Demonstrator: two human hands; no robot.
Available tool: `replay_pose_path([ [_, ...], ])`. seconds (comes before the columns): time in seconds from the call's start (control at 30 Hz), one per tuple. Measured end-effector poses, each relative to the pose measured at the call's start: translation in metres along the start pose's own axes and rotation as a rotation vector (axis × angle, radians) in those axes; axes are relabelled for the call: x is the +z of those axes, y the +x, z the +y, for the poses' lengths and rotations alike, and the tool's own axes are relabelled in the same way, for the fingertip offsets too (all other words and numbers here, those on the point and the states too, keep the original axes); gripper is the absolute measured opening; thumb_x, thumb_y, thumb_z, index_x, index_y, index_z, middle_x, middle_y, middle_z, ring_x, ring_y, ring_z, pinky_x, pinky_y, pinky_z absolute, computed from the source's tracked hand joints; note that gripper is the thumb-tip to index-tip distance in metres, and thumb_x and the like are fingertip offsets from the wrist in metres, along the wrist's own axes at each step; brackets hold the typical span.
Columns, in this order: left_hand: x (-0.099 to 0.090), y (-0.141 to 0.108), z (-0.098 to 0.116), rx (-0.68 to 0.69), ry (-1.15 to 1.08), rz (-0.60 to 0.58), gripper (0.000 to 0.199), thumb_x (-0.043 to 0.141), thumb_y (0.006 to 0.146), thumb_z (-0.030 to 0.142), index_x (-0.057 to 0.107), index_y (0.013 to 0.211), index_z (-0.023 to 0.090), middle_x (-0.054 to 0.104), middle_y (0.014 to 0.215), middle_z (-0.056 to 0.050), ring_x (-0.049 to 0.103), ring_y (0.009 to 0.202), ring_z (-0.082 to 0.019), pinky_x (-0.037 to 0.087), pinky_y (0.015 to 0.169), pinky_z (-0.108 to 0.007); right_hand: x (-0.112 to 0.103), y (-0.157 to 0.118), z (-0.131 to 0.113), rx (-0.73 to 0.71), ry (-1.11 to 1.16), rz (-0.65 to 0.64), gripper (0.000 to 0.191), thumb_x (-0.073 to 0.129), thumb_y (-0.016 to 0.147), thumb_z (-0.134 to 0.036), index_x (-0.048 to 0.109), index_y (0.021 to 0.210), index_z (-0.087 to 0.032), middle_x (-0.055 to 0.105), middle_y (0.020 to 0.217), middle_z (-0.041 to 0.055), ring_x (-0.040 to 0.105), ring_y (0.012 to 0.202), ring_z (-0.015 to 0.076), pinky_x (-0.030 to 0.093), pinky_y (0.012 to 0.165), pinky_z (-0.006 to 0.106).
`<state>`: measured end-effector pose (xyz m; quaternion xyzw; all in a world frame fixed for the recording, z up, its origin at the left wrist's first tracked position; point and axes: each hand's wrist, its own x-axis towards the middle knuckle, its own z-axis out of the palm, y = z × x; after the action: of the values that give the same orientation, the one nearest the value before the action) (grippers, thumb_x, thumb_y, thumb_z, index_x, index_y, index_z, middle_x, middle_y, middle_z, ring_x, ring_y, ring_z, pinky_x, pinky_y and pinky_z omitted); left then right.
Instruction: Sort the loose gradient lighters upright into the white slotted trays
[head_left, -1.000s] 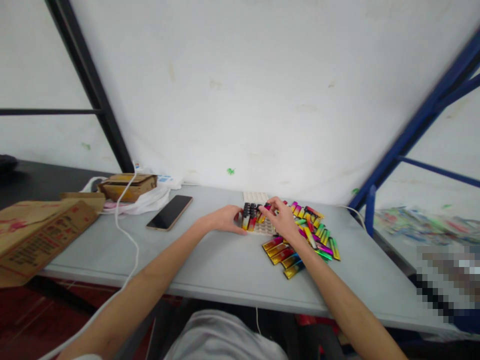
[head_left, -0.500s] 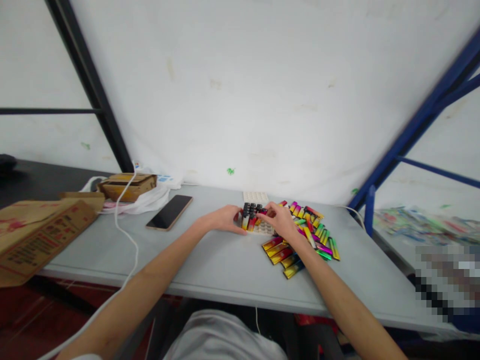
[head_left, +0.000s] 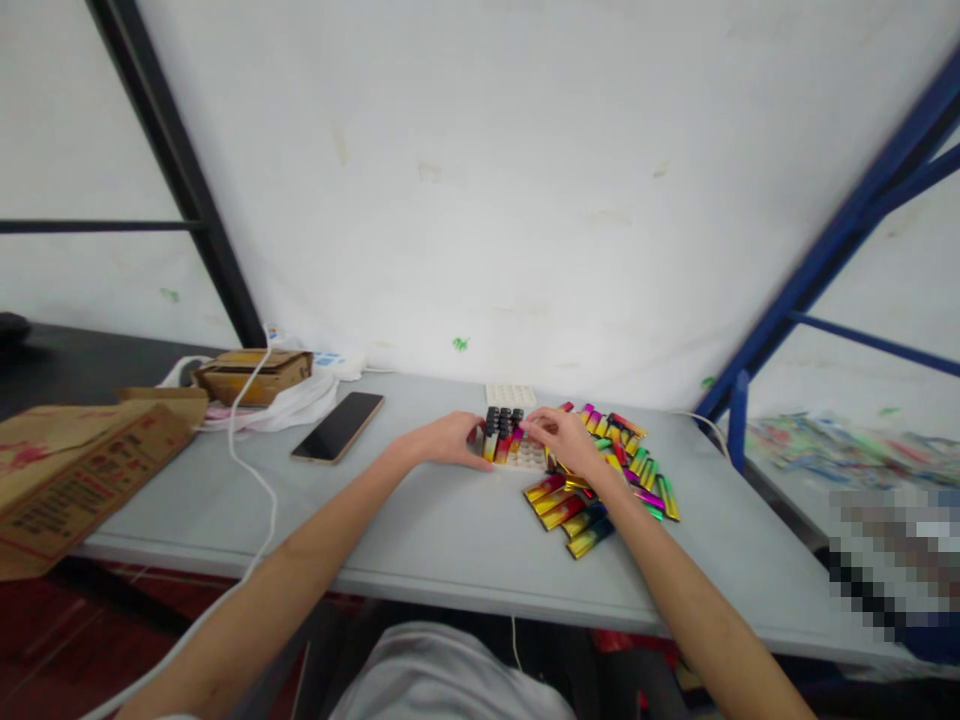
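A block of lighters with black tops and shiny red, yellow and silver bodies stands upright in the left part of a white tray with rows of holes. My left hand curves round the left side of this tray, thumb at the front corner and fingers behind. My right hand is over the tray's right part, its fingertips beside the rightmost standing lighter, slightly apart with nothing visible between them. Under and beyond my right wrist lies a loose pile of colourful lighters, partly hidden by the forearm.
A second pale tray lies behind, near the wall. To the left are a phone, a white cable, a small cardboard box on a plastic bag, and a large open carton. A blue metal frame rises at the right.
The lighter that my right hand was pinching now stands upright with the others. My right fingertips have shifted slightly off it. My left hand stays at the tray.
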<state>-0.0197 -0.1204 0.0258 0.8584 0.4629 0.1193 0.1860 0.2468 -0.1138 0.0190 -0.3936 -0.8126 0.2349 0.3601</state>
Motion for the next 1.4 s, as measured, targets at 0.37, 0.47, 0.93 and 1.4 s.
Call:
replay_pose_path([
  [0.37, -0.004, -0.003, 0.006, -0.009, 0.009, -0.016, 0.070, 0.077, 0.068, 0.067, 0.068, 0.113, 0.014, 0.072, 0.099, -0.009, 0.065, 0.084, -0.024, 0.046, 0.070, -0.029, -0.056, 0.005, 0.085, 0.112, -0.648, 0.449, 0.038, 0.047, 0.098, -0.029, 0.068, 0.123, -0.011, 0.066, 0.125, 0.0236, 0.059, 0.120, 0.0340, 0.044, 0.106, 0.047],
  [0.47, -0.005, -0.004, 0.008, -0.008, -0.015, -0.019, 0.068, 0.077, 0.068, 0.065, 0.068, 0.113, 0.015, 0.073, 0.100, -0.009, 0.065, 0.084, -0.024, 0.046, 0.070, -0.029, -0.052, -0.001, 0.096, 0.220, -0.734, 0.255, 0.037, 0.047, 0.100, -0.032, 0.068, 0.125, -0.015, 0.067, 0.128, 0.0211, 0.060, 0.122, 0.0325, 0.043, 0.107, 0.047],
  [0.93, -0.005, -0.003, 0.007, -0.008, -0.021, -0.006, 0.065, 0.078, 0.067, 0.064, 0.069, 0.110, 0.017, 0.074, 0.101, -0.008, 0.066, 0.083, -0.025, 0.048, 0.071, -0.030, -0.064, -0.001, 0.102, 0.262, -0.662, 0.129, 0.031, 0.060, 0.093, -0.023, 0.068, 0.122, -0.014, 0.072, 0.116, 0.0173, 0.067, 0.111, 0.0292, 0.048, 0.101, 0.041],
  [1.4, -0.002, -0.001, 0.003, -0.016, 0.006, -0.012, 0.068, 0.076, 0.066, 0.070, 0.067, 0.106, 0.017, 0.073, 0.098, -0.008, 0.066, 0.083, -0.026, 0.048, 0.069, -0.031, -0.055, 0.006, 0.055, 0.308, 0.362, 0.401, 0.050, 0.082, 0.068, -0.056, 0.074, 0.098, -0.017, 0.078, 0.093, 0.0098, 0.071, 0.085, 0.0263, 0.057, 0.073, 0.037],
])
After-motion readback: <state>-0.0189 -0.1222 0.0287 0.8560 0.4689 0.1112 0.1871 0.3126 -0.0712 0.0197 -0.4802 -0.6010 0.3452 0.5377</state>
